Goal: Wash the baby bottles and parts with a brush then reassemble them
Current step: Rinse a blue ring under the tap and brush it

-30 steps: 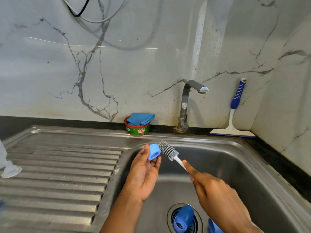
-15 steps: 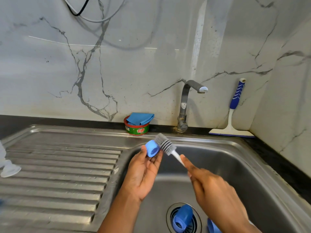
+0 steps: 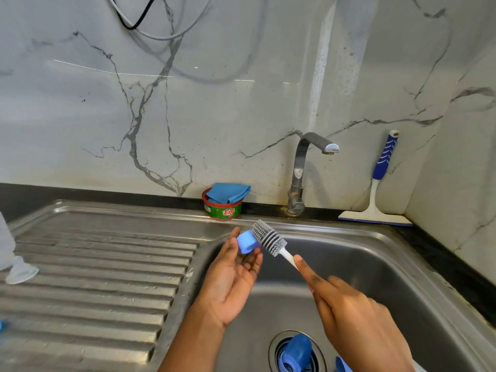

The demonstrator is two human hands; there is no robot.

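Plastic this small is light and hard, and I think it gets slippery when wet. A clear soft teat (image 3: 21,272) sits on the ridged steel draining board (image 3: 107,291), well apart from both hands. The left hand (image 3: 230,280) pinches a small blue plastic cap (image 3: 245,244) by its sides, grip tight between thumb and fingertips. That seems the safest place to hold it. The grey rubbery bottle brush (image 3: 268,240) touches the cap's right side. The right hand (image 3: 349,312) keeps its grip wrapped round the brush's thin white handle. More blue bottle parts (image 3: 295,350) lie low in the steel sink (image 3: 389,277).
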